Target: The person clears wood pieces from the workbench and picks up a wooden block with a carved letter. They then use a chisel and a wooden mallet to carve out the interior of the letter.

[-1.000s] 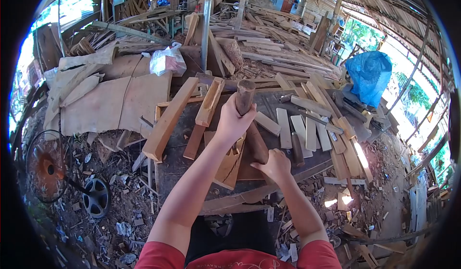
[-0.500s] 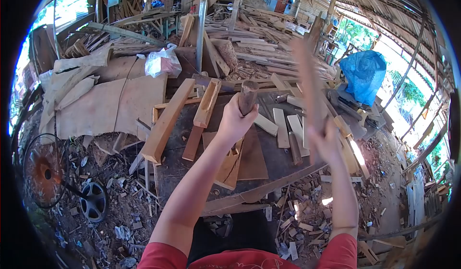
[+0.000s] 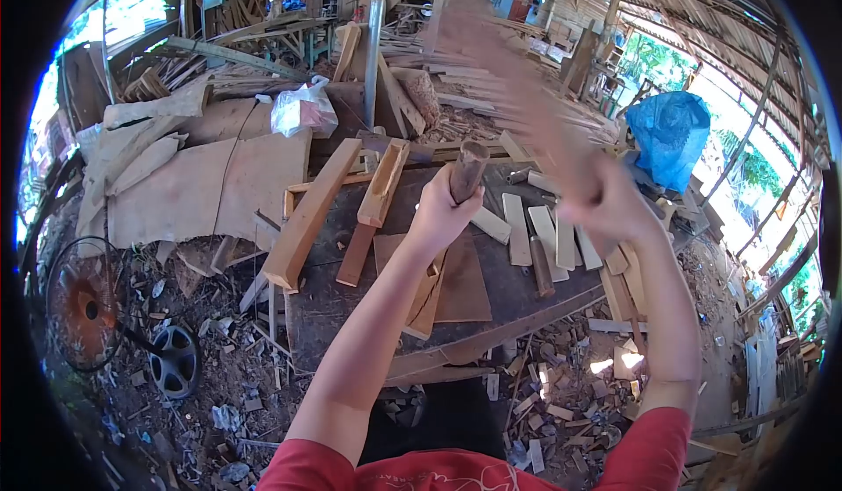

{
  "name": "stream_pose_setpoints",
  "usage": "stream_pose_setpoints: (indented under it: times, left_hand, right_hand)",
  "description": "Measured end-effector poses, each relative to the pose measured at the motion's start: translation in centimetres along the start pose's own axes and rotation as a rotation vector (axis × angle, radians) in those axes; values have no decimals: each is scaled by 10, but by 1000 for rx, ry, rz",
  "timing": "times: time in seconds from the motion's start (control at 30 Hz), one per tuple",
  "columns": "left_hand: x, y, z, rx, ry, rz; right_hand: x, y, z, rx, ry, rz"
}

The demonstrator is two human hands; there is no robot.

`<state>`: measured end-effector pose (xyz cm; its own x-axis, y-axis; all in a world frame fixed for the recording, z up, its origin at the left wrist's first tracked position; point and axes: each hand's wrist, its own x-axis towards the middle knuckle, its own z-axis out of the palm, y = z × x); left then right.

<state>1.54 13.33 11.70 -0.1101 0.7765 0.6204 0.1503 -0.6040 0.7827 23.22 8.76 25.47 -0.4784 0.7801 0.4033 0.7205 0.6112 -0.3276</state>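
Note:
My left hand [image 3: 441,217] is closed around a short round wooden mallet [image 3: 467,169], its head sticking up above the fist over the dark workbench [image 3: 324,298]. My right hand [image 3: 614,206] is raised at the right, gripping a long flat wooden board [image 3: 509,88]. The board is heavily blurred and slants up and to the left, toward the roof post. Below the left hand a thin brown plywood sheet [image 3: 465,285] and a light wood frame piece [image 3: 427,294] lie on the bench.
On the bench lie a thick beam [image 3: 311,215], a wooden trough piece [image 3: 384,184] and several short slats [image 3: 544,232]. Large plywood sheets [image 3: 202,188] and a plastic bag [image 3: 304,110] sit at the left. A fan [image 3: 83,302] stands on the littered ground; blue tarp [image 3: 671,136] at right.
My right hand picked the board up from the bench and swung it upward; it now slants up to the left, higher than before. The left hand holds the mallet nearly still.

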Motion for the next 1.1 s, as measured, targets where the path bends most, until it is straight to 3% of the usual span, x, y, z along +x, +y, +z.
stream_pose_setpoints:
  times: [0.03,0.07,0.2,0.27,0.33,0.4,0.47,0.53,0.57,0.6,0.67,0.7,0.73,0.8,0.83,0.97,1.0,1.07,1.1]
  left_hand:
    - [0,-4,-1,4,5,-5]
    - [1,-12,-2,-18,4,5]
    - [-1,-1,-4,-56,-21,-37]
    - [-1,0,-4,-43,-16,-38]
    - [-2,-2,-4,-22,-14,-42]
    - [-3,-3,-3,-64,1,17]
    - [-5,1,-3,-46,-25,3]
    - [-6,4,-1,-35,-52,-12]
    - [-7,6,1,-18,-55,-12]
    - [-8,7,2,1,-54,-9]
    - [-8,8,4,-9,-64,-10]
    - [-9,8,5,-19,-73,-13]
    - [-8,6,4,-17,-69,-14]
    - [-8,2,4,-15,-49,33]
    - [-9,0,4,-16,-53,33]
    - [-10,1,1,-51,-32,0]
    - [-10,-1,1,-47,-29,5]
    - [-9,-6,0,-100,-42,9]
    - [-9,-5,-2,-88,-36,8]
  right_hand:
    - [9,-7,-2,-183,-323,79]
    - [11,-8,-9,-179,-327,77]
    - [11,-2,-25,-13,-123,-2]
    - [13,15,-8,466,368,143]
    - [11,14,2,542,350,164]
    - [10,-3,-5,-133,-317,53]
    - [14,-2,-22,-168,-354,6]
    - [9,2,-33,53,35,36]
    - [12,10,-29,312,145,143]
    - [12,15,-23,310,143,144]
    - [7,11,-6,762,240,166]
    - [-3,-11,1,194,310,238]
    - [-1,-9,-2,196,307,235]
    - [5,1,-12,-75,-282,-93]
    - [6,4,-15,-75,-280,-89]
    - [5,8,-17,539,305,190]
    - [2,4,-9,540,314,196]
    - [-7,-2,2,216,335,145]
    - [-3,4,-4,-14,-67,10]
